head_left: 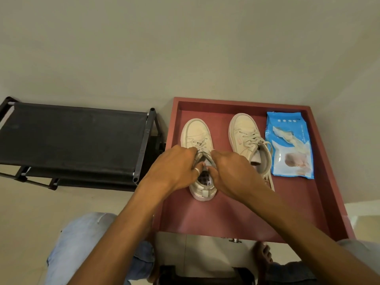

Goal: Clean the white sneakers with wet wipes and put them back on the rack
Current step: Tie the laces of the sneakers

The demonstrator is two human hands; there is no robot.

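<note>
Gripping: left hand [174, 167], right hand [232, 171], fingers curled over collar sides of white sneaker [197, 132] on red tray [226, 219]. Likely light; upper soft, sole stiff; best hold collar or heel. Second sneaker [244, 132], wet-wipes pack [290, 145] right of fingers.

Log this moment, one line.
left hand: grips left sneaker | right hand: grips same | right sneaker: on tray | wipes pack: beside it

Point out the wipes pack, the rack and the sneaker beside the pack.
wipes pack [289, 145], head view, middle of front.
rack [72, 138], head view, top shelf fabric.
sneaker beside the pack [243, 125], head view, toe.
</note>
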